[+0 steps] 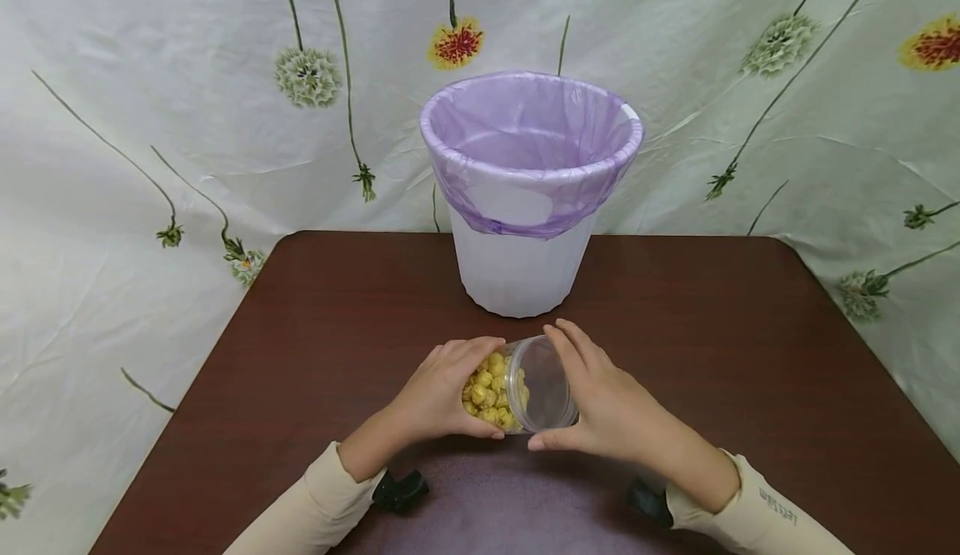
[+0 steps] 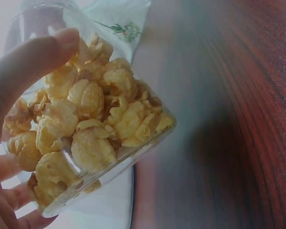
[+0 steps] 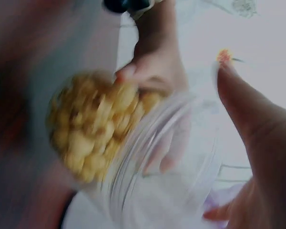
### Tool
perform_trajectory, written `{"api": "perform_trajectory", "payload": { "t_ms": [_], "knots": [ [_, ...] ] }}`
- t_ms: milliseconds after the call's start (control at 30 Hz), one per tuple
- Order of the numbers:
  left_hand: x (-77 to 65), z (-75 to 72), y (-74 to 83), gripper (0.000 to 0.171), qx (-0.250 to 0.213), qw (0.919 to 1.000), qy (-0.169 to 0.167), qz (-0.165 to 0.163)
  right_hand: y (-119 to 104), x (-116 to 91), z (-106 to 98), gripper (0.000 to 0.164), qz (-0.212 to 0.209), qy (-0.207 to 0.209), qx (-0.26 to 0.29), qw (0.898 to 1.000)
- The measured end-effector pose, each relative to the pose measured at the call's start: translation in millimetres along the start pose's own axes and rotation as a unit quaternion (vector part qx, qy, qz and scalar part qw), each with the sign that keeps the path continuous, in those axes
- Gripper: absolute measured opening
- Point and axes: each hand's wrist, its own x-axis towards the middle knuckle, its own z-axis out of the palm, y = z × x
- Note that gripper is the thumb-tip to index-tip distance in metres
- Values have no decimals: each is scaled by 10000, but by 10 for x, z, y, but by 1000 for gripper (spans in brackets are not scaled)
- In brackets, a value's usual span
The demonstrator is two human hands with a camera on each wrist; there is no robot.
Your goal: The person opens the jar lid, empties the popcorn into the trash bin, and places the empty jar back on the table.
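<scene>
In the head view a clear plastic jar (image 1: pixel 546 380) lies tilted over the table, its ridged end turned to the right. Yellow popcorn (image 1: pixel 491 390) fills the part toward its base; the ridged end shows none. My left hand (image 1: pixel 442 388) grips the jar around its body, with thumb and fingers on opposite sides, as the left wrist view of the popcorn (image 2: pixel 90 119) also shows. Around the ridged end my right hand (image 1: pixel 615 409) is spread; in the right wrist view its thumb stands apart from the jar (image 3: pixel 157 191). Whether a lid is on is hard to tell.
A white trash bin (image 1: pixel 517 267) lined with a purple bag (image 1: pixel 525 197) stands at the table's far edge, beyond the hands. The dark brown table (image 1: pixel 360 305) lies beneath. Behind hangs a pale flowered cloth (image 1: pixel 187 55).
</scene>
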Motion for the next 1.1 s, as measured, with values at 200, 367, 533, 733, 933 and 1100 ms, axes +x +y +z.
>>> {"api": "perform_trajectory", "payload": {
  "t_ms": [200,367,533,733,933,1100],
  "knots": [
    [4,9,11,101,72,9998,60,152,-113,-6,53,108,926,46,70,9957],
    [-3,9,13,100,-43,9999,-27,105,-43,30,56,105,8,215,-56,9998],
    [-17,1,9,100,-82,9999,-136,36,32,42,-6,113,-1125,-26,-172,9935],
    [-7,4,14,101,-51,9998,-204,-3,-55,-33,-23,123,-17,-175,-173,9997],
    [2,8,17,101,-25,9999,-148,86,-154,-35,36,114,691,118,-265,9972],
    [-7,11,-4,101,-175,9996,-235,19,-86,-13,-2,107,-359,250,-530,9976]
  ]
}}
